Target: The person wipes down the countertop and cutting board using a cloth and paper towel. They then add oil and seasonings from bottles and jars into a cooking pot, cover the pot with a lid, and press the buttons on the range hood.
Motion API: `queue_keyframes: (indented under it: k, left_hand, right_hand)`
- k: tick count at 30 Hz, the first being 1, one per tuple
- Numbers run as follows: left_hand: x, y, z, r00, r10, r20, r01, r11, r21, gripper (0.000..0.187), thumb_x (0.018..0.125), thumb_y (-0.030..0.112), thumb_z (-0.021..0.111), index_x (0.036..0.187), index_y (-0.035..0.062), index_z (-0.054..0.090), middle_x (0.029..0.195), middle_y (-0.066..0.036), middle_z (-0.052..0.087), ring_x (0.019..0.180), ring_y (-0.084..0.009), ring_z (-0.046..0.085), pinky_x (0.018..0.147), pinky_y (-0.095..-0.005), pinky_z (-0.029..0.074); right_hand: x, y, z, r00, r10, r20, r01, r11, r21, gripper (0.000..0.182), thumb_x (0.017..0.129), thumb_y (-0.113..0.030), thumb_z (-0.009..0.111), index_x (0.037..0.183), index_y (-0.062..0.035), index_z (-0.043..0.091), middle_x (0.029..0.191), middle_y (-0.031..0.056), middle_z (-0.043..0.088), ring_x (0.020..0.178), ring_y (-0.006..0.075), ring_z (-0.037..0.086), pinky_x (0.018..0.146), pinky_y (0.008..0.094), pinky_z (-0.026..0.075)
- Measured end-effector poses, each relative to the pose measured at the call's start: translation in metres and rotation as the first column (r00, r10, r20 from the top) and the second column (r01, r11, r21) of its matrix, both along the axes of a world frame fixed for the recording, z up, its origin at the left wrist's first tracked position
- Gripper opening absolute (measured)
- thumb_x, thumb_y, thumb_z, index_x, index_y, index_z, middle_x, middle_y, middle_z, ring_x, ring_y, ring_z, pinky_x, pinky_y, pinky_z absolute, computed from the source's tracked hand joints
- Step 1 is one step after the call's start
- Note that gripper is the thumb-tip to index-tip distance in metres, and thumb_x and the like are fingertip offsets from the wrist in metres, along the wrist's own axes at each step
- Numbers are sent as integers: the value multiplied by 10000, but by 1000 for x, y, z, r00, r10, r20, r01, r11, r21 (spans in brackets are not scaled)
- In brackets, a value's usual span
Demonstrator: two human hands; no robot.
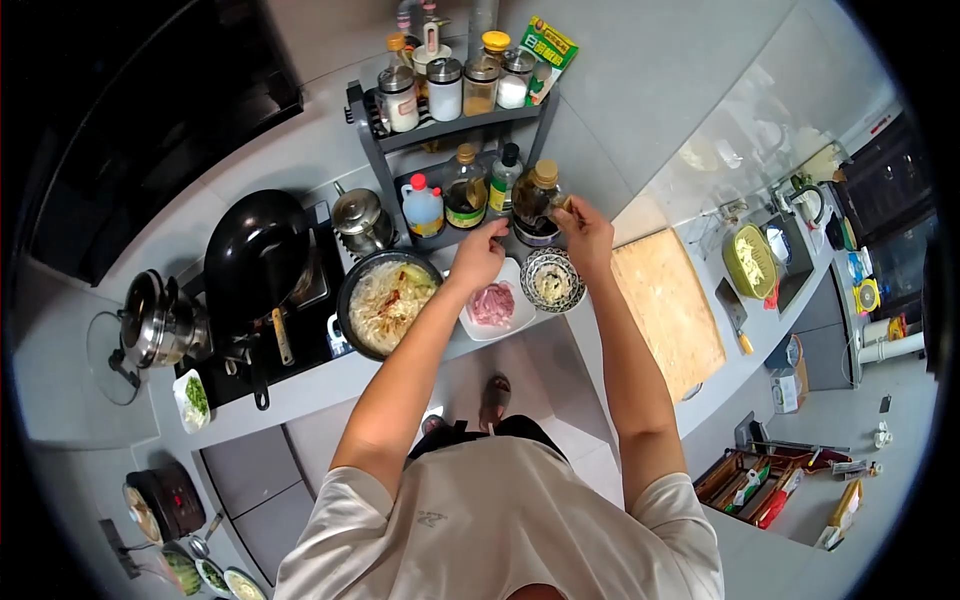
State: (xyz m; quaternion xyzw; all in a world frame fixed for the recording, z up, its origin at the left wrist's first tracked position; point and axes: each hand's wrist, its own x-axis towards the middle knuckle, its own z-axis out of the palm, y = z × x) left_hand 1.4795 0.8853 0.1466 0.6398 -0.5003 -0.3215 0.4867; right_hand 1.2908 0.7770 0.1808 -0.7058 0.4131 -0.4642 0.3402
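Observation:
My right hand (588,238) is closed at the side of a dark oil bottle (530,205) with a gold cap, its fingers curled at the bottle's edge. My left hand (478,258) is on the other side, fingers loosely bent and apart, holding nothing visible. Below the hands stand a white dish (512,322) of sliced raw meat (492,304) and a patterned bowl (573,303) with chopped pale pieces (551,284), perhaps garlic. Left of them sits a dark pot (347,318) with pale shreds and reddish bits (392,300).
A spice rack (450,128) holds several jars, with bottles (465,190) beneath. A black wok (255,245) rests on the stove. To the right lie a wooden board (665,310) and a cleaver (732,305); a green basket (735,275) is near the sink (797,260).

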Motion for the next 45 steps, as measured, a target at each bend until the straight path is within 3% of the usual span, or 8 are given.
queue_keyframes:
  k: [8, 16, 20, 27, 30, 39, 43, 45]
  left_hand:
    - [-21, -44, -37, 999, -11, -31, 13, 996, 92, 565, 881, -37, 534, 1438, 48, 580, 1299, -161, 708, 1101, -326, 703, 940, -368, 538]
    - [-24, -58, -78, 997, -58, -48, 67, 973, 220, 707, 860, -133, 509, 1547, 27, 472, 1444, -127, 627, 956, -154, 623, 878, -277, 511]
    - [-27, -54, -80, 991, -35, -130, 68, 964, 258, 641, 859, -65, 467, 1485, 48, 543, 1396, -196, 653, 1320, -328, 608, 1060, -340, 477]
    - [-2, -41, -48, 998, 6, -58, 8, 973, 229, 723, 833, -141, 539, 1528, 53, 502, 1439, -119, 646, 897, -180, 677, 853, -295, 533]
    - [22, -33, -45, 994, 107, 21, -109, 969, 224, 676, 837, -136, 556, 1490, 42, 545, 1419, -132, 658, 994, -191, 683, 889, -290, 529]
    - [64, -15, -18, 966, 236, -106, -221, 966, 130, 637, 899, -144, 485, 1519, 1, 485, 1452, -173, 614, 1142, -204, 657, 947, -299, 521]
    - [65, 0, 9, 951, 287, -116, -262, 946, 193, 640, 886, -151, 490, 1503, 19, 520, 1410, -163, 646, 986, -186, 699, 878, -297, 535]
    - [69, 7, 15, 953, 289, -90, -271, 947, 175, 640, 881, -153, 488, 1495, 21, 529, 1393, -157, 657, 953, -184, 697, 863, -292, 536]
  right_hand:
    - [-9, -29, -45, 990, 77, 118, -99, 978, 186, 340, 962, -97, 743, 1275, 22, 685, 993, 49, 752, 899, 83, 633, 813, 262, 530]
    - [-8, -33, -86, 986, -37, -164, 50, 996, 73, 300, 955, -244, 727, 1157, -23, 700, 859, 172, 724, 754, 332, 689, 705, 396, 532]
    - [-10, -26, -97, 974, -70, -215, 98, 987, 124, 286, 992, -165, 689, 1217, 12, 683, 840, 111, 725, 719, 122, 651, 678, 309, 529]
    - [8, 39, -35, 923, -379, -70, 364, 917, -164, 246, 905, -57, 762, 1122, 27, 681, 905, 80, 639, 730, 175, 597, 682, 307, 506]
    - [48, 46, -20, 997, 48, -65, -57, 989, -135, 259, 914, -73, 738, 1158, -5, 687, 1012, 149, 711, 886, 267, 699, 765, 376, 553]
    - [168, -35, -88, 978, 77, -196, -26, 968, 248, 383, 905, -240, 775, 1186, -2, 669, 1105, 223, 725, 1028, 420, 680, 904, 476, 523]
    - [175, -51, -116, 989, 79, -129, -56, 984, 168, 193, 980, -133, 730, 934, -1, 596, 767, 11, 639, 671, 92, 580, 633, 284, 503]
    - [171, -43, -101, 995, 92, -34, -82, 969, 232, 191, 983, -130, 723, 927, -3, 591, 758, 15, 642, 666, 95, 582, 636, 289, 504]
